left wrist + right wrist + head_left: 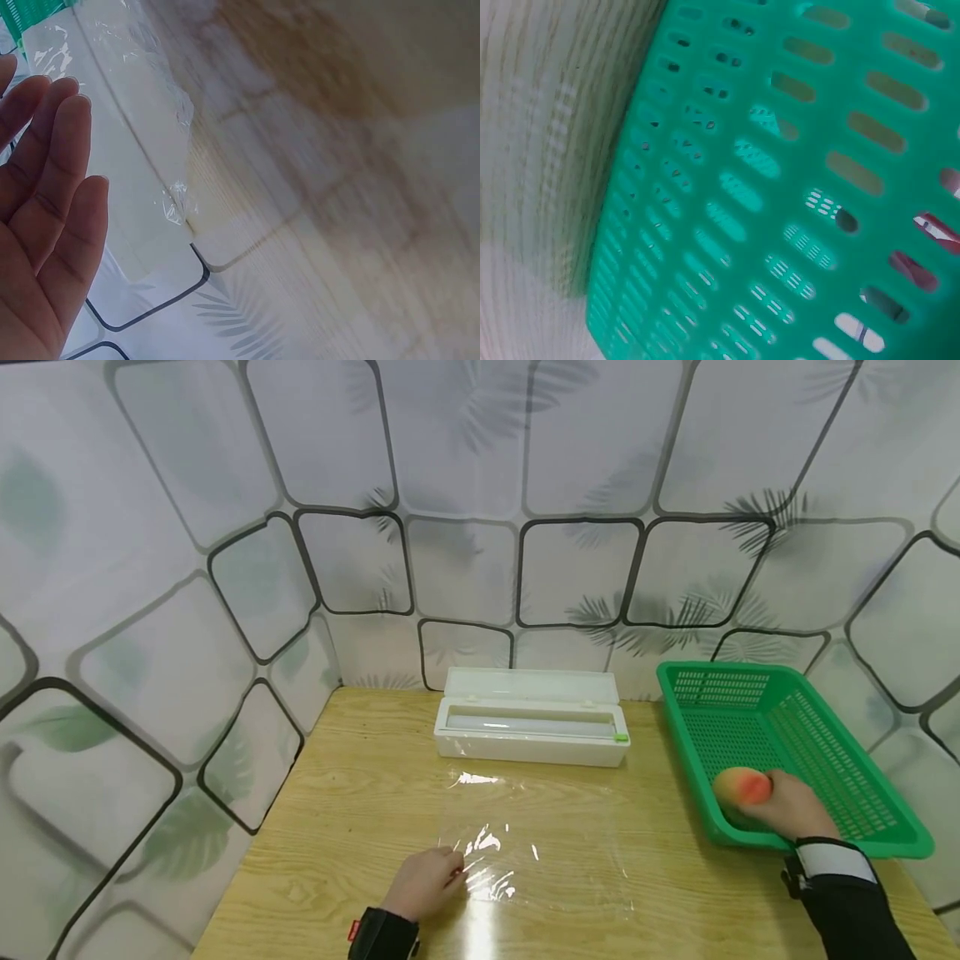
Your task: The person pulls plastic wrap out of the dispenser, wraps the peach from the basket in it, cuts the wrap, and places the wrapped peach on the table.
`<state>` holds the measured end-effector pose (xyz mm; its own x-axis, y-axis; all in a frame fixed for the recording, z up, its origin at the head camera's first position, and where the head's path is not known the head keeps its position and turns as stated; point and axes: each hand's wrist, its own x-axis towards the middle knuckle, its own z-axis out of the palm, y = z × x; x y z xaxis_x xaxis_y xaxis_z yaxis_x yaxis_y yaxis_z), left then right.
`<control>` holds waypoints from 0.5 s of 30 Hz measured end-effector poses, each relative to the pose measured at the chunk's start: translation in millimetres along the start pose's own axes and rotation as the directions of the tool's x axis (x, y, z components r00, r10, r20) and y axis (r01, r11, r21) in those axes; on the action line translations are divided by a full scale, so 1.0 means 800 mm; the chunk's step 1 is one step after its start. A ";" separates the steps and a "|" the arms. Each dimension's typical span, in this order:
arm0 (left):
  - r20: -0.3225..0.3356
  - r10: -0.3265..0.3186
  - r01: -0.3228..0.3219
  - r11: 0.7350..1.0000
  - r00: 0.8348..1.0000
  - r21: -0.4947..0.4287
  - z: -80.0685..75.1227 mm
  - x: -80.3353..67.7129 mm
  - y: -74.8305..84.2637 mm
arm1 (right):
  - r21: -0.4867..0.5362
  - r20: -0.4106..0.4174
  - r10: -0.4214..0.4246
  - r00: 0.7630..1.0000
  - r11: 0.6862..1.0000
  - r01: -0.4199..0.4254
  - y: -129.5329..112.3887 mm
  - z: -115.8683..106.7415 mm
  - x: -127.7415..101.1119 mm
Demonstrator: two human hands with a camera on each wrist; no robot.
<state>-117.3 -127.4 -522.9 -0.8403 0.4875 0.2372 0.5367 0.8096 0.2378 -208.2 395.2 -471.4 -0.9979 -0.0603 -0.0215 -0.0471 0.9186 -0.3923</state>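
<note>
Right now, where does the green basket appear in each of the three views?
Head: green basket at right, on the table, right hand inside it.
Left wrist: only a corner, top left.
Right wrist: fills most of the picture.
Shared landmark: wooden table.

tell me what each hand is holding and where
The right hand grips a peach by its right side, inside the green basket. The left hand holds nothing.

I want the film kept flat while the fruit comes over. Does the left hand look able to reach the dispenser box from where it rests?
Probably yes. The left hand rests on the cling film, and only bare film and table lie between it and the white dispenser box. Nothing stands in the way.
</note>
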 end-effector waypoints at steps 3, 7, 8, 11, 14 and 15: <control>0.002 0.006 -0.006 1.000 1.000 -0.002 0.000 0.000 0.001 | 0.009 -0.019 -0.003 1.000 1.000 0.003 0.000 -0.002 -0.004; 0.008 0.008 -0.008 1.000 1.000 -0.005 0.001 0.001 0.001 | 0.024 -0.057 -0.007 0.998 1.000 0.009 -0.006 -0.007 -0.009; 0.009 0.008 -0.008 1.000 1.000 -0.006 0.001 0.001 0.001 | 0.027 -0.068 -0.009 0.998 1.000 0.011 -0.008 -0.009 -0.010; 0.006 0.009 -0.009 1.000 1.000 -0.004 0.002 0.002 0.001 | 0.031 -0.134 -0.028 0.991 0.999 0.033 -0.017 -0.014 -0.012; 0.001 0.012 -0.012 1.000 1.000 -0.004 0.003 0.002 0.001 | 0.037 -0.197 -0.061 0.979 0.997 0.069 -0.027 -0.020 -0.013; 0.002 0.011 -0.011 1.000 1.000 -0.006 0.004 0.003 0.001 | 0.034 -0.213 -0.070 0.975 0.996 0.079 -0.031 -0.022 -0.014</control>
<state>-118.6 -124.5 -524.8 -0.8342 0.4974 0.2381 0.5468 0.8019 0.2408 -196.8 380.1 -445.6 -0.9785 -0.0398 0.2022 -0.1240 0.8974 -0.4234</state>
